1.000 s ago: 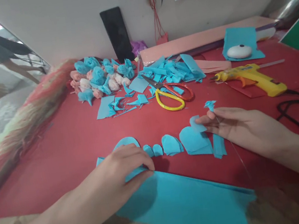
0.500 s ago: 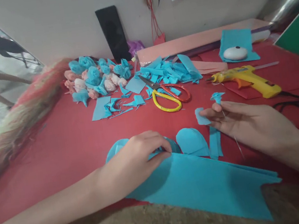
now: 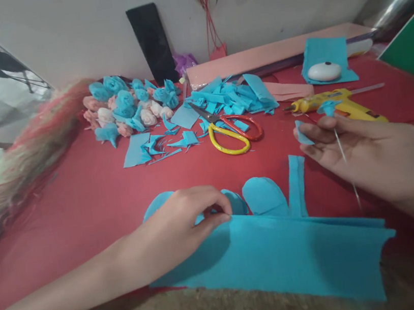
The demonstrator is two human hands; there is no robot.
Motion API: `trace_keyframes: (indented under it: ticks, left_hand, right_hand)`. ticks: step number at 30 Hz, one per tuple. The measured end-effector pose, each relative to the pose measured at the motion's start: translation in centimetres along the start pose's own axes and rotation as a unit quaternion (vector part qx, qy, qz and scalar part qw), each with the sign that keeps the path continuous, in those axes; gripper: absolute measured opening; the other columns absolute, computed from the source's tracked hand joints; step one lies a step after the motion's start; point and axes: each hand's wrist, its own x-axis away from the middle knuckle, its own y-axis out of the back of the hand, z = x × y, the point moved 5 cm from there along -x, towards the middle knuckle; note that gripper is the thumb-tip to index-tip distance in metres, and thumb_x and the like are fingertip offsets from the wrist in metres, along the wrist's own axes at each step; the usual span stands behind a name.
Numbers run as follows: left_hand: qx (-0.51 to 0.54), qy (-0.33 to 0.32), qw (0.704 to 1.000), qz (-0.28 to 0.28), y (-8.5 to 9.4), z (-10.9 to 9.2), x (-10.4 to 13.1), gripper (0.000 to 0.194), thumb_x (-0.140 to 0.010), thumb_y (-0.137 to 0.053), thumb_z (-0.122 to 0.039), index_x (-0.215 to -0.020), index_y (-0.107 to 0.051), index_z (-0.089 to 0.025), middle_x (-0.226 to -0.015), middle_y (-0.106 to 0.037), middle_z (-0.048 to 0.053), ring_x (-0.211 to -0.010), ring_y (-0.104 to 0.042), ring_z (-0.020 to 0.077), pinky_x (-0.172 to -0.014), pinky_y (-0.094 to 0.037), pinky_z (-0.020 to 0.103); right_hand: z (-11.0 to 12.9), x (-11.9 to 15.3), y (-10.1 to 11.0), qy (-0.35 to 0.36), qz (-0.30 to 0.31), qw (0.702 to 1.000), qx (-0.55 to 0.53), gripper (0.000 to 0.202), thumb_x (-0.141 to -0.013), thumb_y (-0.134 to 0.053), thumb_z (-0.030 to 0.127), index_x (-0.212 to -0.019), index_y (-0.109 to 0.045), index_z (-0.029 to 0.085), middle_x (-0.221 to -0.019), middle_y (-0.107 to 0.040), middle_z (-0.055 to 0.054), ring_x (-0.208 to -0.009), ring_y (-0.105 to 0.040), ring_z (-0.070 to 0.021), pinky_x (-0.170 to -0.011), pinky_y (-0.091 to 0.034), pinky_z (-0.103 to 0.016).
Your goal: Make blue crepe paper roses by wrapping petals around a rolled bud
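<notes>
My left hand pinches the top edge of a large blue paper sheet, which hangs over the table's front edge. My right hand, palm up at the right, holds a thin wire stem topped by a small blue paper flower. A small blue paper piece is also between its fingers. Rounded blue petals and a narrow blue strip lie just behind the sheet. Behind my right hand is a yellow glue gun, partly covered by it.
Scissors lie mid-table before blue paper scraps. Paper roses are heaped back left. A white oval object rests on blue paper at the back right. A black phone-like slab leans on the wall.
My right hand has moved up and to the right with the stem and paper piece, now overlapping the glue gun. The large sheet has shifted slightly, still in my left hand's pinch.
</notes>
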Motion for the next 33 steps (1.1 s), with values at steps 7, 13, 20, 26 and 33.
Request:
trace_keyframes:
  ticks: [7, 13, 20, 26, 33]
  left_hand:
    - [-0.033, 0.032, 0.998, -0.049, 0.3, 1.1, 0.3, 0.012, -0.087, -0.049, -0.018, -0.094, -0.060, -0.020, -0.093, -0.066, 0.000, -0.079, -0.062, 0.0141, -0.069, -0.048, 0.025]
    - [-0.099, -0.019, 0.989, -0.105, 1.5, 0.7, 0.6, 0.017, -0.093, -0.041, -0.015, -0.098, -0.058, -0.018, -0.095, -0.064, 0.001, -0.085, -0.060, 0.0122, -0.073, -0.046, 0.023]
    - [-0.088, -0.102, 0.989, -0.062, 1.6, -0.6, -1.2, 0.021, -0.087, -0.046, -0.007, -0.090, -0.064, -0.017, -0.089, -0.067, 0.001, -0.086, -0.060, 0.0138, -0.074, -0.046, 0.024]
    - [-0.164, -0.107, 0.981, -0.003, -1.3, -1.8, -3.8, 0.008, -0.084, -0.059, -0.019, -0.088, -0.065, -0.019, -0.090, -0.065, 0.002, -0.085, -0.059, 0.0192, -0.079, -0.043, 0.033]
    - [-0.186, -0.082, 0.979, -0.009, -0.3, -2.0, -3.8, 0.010, -0.086, -0.053, -0.022, -0.084, -0.063, -0.020, -0.088, -0.064, 0.001, -0.085, -0.058, 0.0210, -0.080, -0.037, 0.036]
  right_hand:
    - [0.1, -0.1, -0.1, 0.015, -0.003, 1.000, 0.000, 0.029, -0.085, -0.051, 0.016, -0.061, -0.065, 0.022, -0.077, -0.073, -0.002, -0.096, -0.069, -0.0163, -0.078, -0.056, -0.024]
    - [-0.2, 0.0, -0.1, 0.012, 0.000, 1.000, 0.001, 0.031, -0.087, -0.050, 0.016, -0.061, -0.066, 0.020, -0.076, -0.072, -0.001, -0.095, -0.069, -0.0154, -0.078, -0.056, -0.024]
    - [-0.5, 0.1, -0.2, 0.010, 0.021, 1.000, 0.009, 0.026, -0.083, -0.053, 0.016, -0.062, -0.066, 0.022, -0.067, -0.067, 0.001, -0.094, -0.069, -0.0168, -0.088, -0.054, -0.027]
    - [-1.7, -0.2, -0.5, -0.033, 0.074, 0.996, 0.042, 0.028, -0.085, -0.052, 0.021, -0.063, -0.070, 0.019, -0.076, -0.075, -0.004, -0.093, -0.069, -0.0190, -0.093, -0.050, -0.031]
    - [-2.2, -0.5, -0.5, -0.049, 0.124, 0.988, 0.072, 0.017, -0.079, -0.060, 0.027, -0.066, -0.070, 0.022, -0.081, -0.076, -0.001, -0.100, -0.066, -0.0200, -0.098, -0.047, -0.033]
